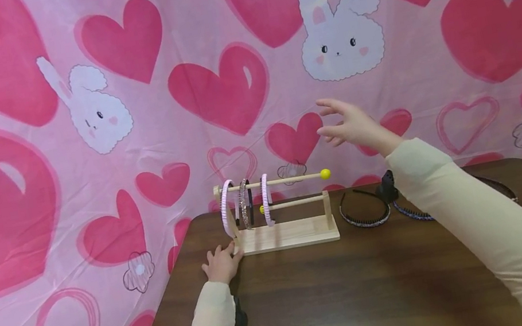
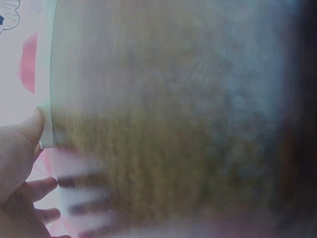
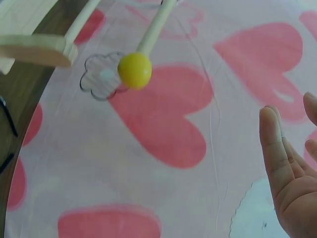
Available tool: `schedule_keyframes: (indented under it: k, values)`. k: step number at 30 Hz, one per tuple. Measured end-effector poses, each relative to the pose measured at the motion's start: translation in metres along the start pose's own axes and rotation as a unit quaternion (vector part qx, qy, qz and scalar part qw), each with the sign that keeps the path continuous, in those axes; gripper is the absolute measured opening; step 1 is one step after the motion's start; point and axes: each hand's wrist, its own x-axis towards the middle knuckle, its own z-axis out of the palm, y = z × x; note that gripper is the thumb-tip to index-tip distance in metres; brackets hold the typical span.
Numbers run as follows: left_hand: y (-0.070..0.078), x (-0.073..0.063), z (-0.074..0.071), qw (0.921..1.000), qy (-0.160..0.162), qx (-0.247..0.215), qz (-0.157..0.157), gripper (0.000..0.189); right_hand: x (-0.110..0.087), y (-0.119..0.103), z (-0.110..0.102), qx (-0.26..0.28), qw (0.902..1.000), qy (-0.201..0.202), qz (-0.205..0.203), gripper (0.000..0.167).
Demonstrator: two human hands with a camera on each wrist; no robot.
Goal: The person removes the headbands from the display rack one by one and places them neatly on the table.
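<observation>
A wooden headband stand (image 1: 286, 234) with two rods stands on the brown table. On its upper rod hang a lilac headband (image 1: 225, 210) at the left end, a glittery headband (image 1: 244, 205) beside it, and another lilac headband (image 1: 266, 200) further right. My left hand (image 1: 221, 263) holds the left end of the base, its thumb (image 2: 33, 126) against the corner and the other fingers spread. Raised in the air above the yellow ball (image 1: 326, 173) at the upper rod's tip, my right hand (image 1: 350, 125) has extended fingers and holds nothing.
Right of the stand lie a dark glittery headband (image 1: 367, 222) and a blue headband (image 1: 412, 212), the latter partly hidden by my right forearm. Another headband (image 1: 501, 186) lies beyond that arm. A pink heart-patterned cloth (image 1: 209, 15) hangs behind the table (image 1: 326, 297).
</observation>
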Motion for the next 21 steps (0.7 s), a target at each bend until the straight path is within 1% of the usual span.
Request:
schedule_keyframes:
  k: [7,16,21]
  values:
    - [0.001,-0.002,-0.001,1.0000,0.002,0.006,0.000,0.052,0.003,-0.007,0.027,0.017,0.9994,-0.030,0.000,0.069]
    - [0.001,-0.003,-0.001,1.0000,0.002,0.003,0.003,0.052,0.006,-0.011,0.063,0.014,0.9991,-0.039,0.004,0.068]
    - [0.001,-0.002,-0.001,1.0000,0.001,-0.002,0.001,0.052,0.006,-0.011,0.080,0.036,0.9978,-0.054,0.009,0.068]
